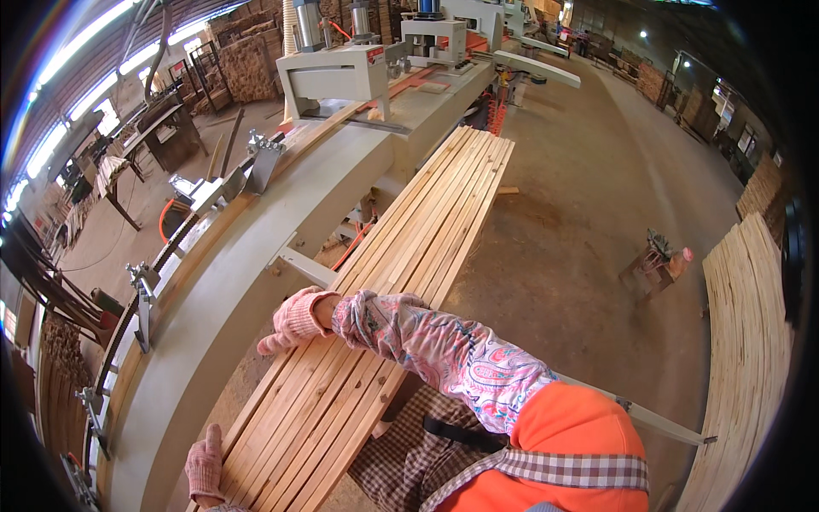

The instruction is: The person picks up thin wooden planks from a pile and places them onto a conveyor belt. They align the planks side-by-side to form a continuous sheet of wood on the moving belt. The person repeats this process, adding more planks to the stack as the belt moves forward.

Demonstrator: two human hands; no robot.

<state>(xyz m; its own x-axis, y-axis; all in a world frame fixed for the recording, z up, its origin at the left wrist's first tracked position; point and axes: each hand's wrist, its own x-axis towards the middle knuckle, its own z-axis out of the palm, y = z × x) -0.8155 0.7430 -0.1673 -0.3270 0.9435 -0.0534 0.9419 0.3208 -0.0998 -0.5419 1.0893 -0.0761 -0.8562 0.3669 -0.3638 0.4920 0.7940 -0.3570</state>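
Observation:
A long row of pale wooden strips (426,226) lies side by side along the machine, running away from me. My right hand (299,319), in a pink knitted glove, reaches across the strips. It is closed over their left edge, on the outermost strip. Nearer to me, my left hand (205,465) is gloved the same way and closed at that same edge, thumb up. Some fingers of both hands are hidden. My right sleeve (461,350) is patterned, with an orange cover on the upper arm.
To the left runs a long grey machine bed (230,282) with a strip along it and metal clamps (141,294). A grey press frame (333,77) stands farther up. Metal support arms (307,266) stick out under the strips. At right are stacked boards (742,341) and a small stand (653,269).

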